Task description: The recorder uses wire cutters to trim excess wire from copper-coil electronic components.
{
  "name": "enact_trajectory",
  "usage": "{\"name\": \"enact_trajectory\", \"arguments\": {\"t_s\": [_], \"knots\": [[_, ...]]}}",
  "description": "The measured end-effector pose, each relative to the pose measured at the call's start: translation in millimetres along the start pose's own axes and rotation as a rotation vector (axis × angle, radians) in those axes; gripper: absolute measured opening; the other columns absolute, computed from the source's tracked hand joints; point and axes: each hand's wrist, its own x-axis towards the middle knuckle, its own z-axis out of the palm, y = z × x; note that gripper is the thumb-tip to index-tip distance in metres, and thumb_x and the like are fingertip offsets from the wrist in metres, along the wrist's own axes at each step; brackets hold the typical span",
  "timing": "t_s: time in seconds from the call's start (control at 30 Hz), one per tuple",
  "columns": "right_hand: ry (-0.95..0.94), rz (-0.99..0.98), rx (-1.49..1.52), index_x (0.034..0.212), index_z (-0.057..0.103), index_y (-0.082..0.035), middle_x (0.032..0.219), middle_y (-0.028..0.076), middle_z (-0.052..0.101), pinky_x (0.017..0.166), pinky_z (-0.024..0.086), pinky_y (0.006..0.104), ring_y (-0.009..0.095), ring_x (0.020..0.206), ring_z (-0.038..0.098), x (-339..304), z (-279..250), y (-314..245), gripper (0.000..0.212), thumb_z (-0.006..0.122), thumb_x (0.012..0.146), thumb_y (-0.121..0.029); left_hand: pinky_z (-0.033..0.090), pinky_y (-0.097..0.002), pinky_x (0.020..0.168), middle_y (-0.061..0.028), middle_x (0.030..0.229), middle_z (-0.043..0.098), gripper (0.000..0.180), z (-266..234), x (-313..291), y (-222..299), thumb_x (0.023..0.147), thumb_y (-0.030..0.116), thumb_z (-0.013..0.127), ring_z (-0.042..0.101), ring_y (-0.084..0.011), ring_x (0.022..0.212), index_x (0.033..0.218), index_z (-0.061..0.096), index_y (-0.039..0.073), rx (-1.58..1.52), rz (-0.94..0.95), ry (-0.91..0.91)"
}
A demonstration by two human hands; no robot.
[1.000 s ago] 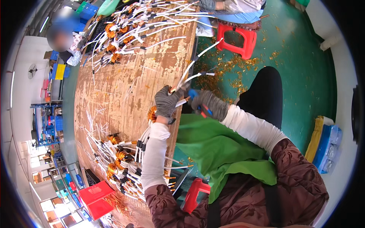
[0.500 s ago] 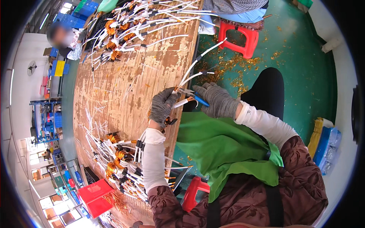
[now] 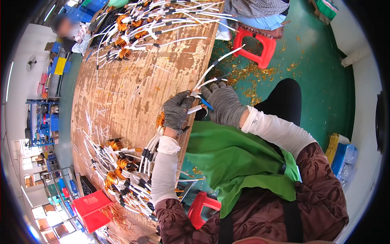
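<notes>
In a grey knitted glove, my left hand [image 3: 176,111] is closed around a copper-wound coil [image 3: 160,119] at the table's edge. White-sleeved leads [image 3: 222,59] with black bands stretch from it toward the far right, past the edge. My right hand [image 3: 224,104], gloved alike, grips blue-handled pliers [image 3: 206,103]. The pliers' jaws meet the leads right beside my left fingertips; whether they bite on a wire is too small to tell. A short white sleeve [image 3: 195,109] pokes out below the jaws.
Piles of similar coils lie on the worn wooden table [image 3: 122,89], at the far end [image 3: 124,38] and near left [image 3: 120,164]. A red bin [image 3: 91,207] stands near left. Red stools [image 3: 266,51] flank the table. Another person sits at the far right, and one stands far left.
My right hand has shifted slightly left, closer to my left hand, and the pliers' handle is more covered by it. The whole view has also moved a little.
</notes>
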Motion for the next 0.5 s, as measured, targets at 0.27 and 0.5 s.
{"name": "enact_trajectory", "arguments": {"t_s": [0.27,0.5], "knots": [[-0.391,0.254,1.143,0.095,0.061,-0.001,0.075,0.007,0.058,0.062,0.046,0.0324,0.017,0.07,0.057,5,8,26,0.029,0.063,0.068,-0.012,0.048,-0.0272,0.066,-0.0094,0.084,0.066,0.022,5,7,-7,0.081,0.008,0.062,0.059,-0.0128,0.073,0.1,0.062,-0.004,0.099,0.083,0.002],[-0.379,0.263,1.311,0.093,0.064,-0.005,0.074,0.001,0.06,0.061,0.045,0.0251,0.009,0.069,0.054,2,5,45,0.02,0.062,0.075,-0.014,0.045,-0.028,0.058,-0.0101,0.071,0.064,0.021,17,5,29,0.081,0.018,0.062,0.059,-0.0142,0.063,0.091,0.064,-0.001,0.076,0.105,-0.065]]}}
